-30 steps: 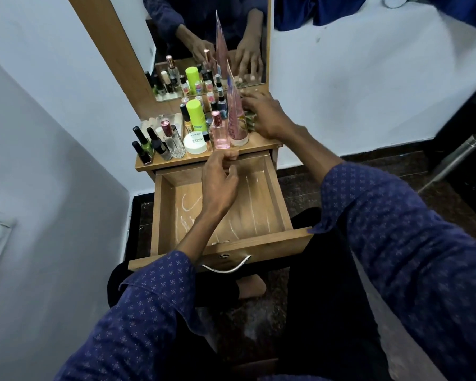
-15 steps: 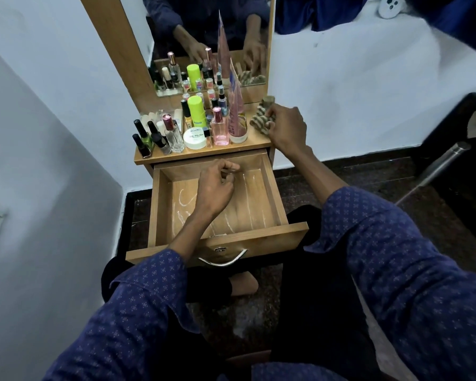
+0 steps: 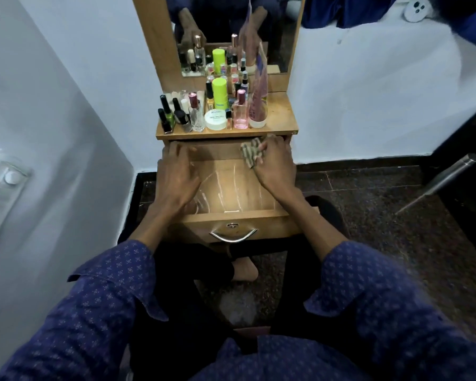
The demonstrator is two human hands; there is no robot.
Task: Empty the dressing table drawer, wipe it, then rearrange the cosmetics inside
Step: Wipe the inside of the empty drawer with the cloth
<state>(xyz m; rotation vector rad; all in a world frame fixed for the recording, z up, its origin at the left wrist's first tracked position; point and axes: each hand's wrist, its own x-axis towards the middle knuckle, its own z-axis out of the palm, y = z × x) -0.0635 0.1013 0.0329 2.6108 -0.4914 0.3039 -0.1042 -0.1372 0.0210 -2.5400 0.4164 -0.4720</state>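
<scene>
The wooden drawer stands pulled out from the dressing table, with nothing lying on its smooth floor but pale streaks (whitish arcs across the grain). The right hand sits at the drawer's back right corner, its grip closed around a crumpled striped cloth of dull green and tan that bunches out past the fingers. The left hand rests at the back left corner, fingers laid fairly straight against the wood, holding nothing. A curved metal handle hangs on the drawer front. The cosmetics crowd the table top: dark-capped nail polish bottles, a round white jar, a lime-capped bottle, a pink glass bottle and a tall pink tube, below the mirror.
</scene>
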